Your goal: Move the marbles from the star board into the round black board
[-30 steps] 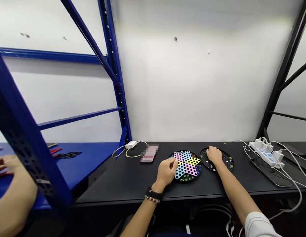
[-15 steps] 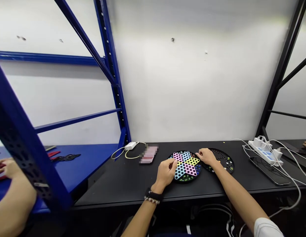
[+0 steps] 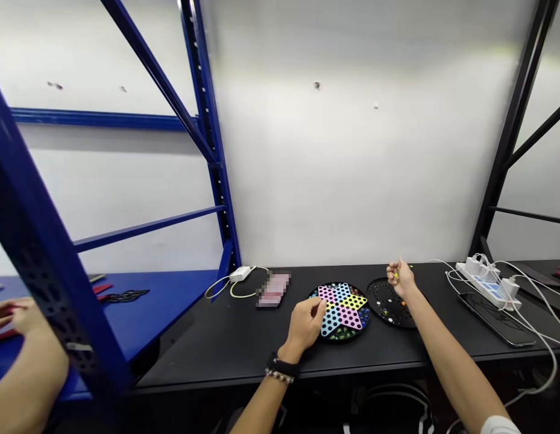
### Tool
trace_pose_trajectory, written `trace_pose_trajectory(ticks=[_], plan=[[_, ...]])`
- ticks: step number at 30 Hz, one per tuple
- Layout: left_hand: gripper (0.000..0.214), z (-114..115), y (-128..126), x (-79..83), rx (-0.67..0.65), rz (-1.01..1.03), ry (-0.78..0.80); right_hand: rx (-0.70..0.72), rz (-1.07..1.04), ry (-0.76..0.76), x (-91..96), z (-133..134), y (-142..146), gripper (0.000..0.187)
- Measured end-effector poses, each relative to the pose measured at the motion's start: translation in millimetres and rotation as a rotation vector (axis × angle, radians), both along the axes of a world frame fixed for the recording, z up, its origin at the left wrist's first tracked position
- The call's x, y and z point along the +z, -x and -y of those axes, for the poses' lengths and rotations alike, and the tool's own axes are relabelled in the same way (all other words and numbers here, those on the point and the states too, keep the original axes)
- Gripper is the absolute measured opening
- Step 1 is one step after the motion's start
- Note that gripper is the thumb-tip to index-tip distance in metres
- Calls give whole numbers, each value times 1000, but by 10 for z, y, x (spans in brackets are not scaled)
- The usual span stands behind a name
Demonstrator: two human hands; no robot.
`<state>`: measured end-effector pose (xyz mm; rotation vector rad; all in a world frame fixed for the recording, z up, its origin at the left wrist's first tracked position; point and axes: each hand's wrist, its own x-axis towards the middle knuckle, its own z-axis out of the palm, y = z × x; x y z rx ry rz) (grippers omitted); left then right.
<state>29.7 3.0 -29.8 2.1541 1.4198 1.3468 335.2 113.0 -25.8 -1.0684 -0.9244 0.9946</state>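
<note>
Right hand (image 3: 401, 278) is pinching a small yellow marble (image 3: 396, 275) in its fingertips over a round black tray (image 3: 390, 304); marble looks hard, slick, so fingertip grip is best. Left hand (image 3: 307, 322) is curling closed beside a star-pattern checkers board (image 3: 347, 299) on the desk (image 3: 207, 352); can't tell if it's holding anything. Board prob. stiff, light plastic; take by rim.

A round Chinese checkers board (image 3: 340, 312) lies flat, its star of pink, blue and yellow points dotted with black holes, marbles (image 3: 363, 316) packed in the dark wedges. Just beside it is a black holed tray (image 3: 401, 316), with a few scattered marbles (image 3: 385, 313) — and a yellow marble (image 3: 396, 275) pinched up in the right hand (image 3: 401, 280).
</note>
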Motion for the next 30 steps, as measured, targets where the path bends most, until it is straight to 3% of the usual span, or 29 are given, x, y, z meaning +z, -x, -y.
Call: trace_pose_trajectory(ticks=[3, 8, 13, 25, 30], plan=[[44, 3, 0, 6, -2, 3, 0, 130, 156, 106, -11, 89, -347, 34], [44, -6, -4, -3, -16, -2, 2, -110, 1073, 209, -133, 333, -944, 34], [44, -5, -8, 2, -31, 1, 16, -45, 1535, 312, -238, 592, -1151, 32], [44, 16, -15, 10, -34, -4, 5, -98, 1608, 331, -280, 740, -1076, 50], [45, 25, -23, 22, -36, 10, 12, -171, 1387, 229, -257, 798, -1110, 60]])
